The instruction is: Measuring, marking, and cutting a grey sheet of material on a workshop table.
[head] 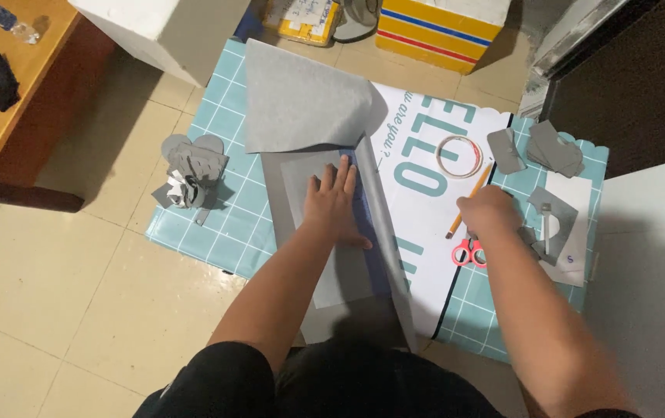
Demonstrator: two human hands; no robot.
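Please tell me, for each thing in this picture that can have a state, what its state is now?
left hand: flat, fingers spread, pressing on the grey sheet
grey sheet: lying on the mat, far part curled up
right hand: closed around the pencil
pencil: held, tilted, far end near the tape roll
tape roll: lying flat
scissors: lying under the right hand, blades hidden
grey cut pieces: heaped at the mat's edge

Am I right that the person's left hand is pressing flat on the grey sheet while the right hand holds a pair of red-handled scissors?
Not quite. The head view shows the left hand pressing flat on the grey sheet, but the right hand holds a yellow pencil, not scissors. The red-handled scissors lie on the mat just below that hand.
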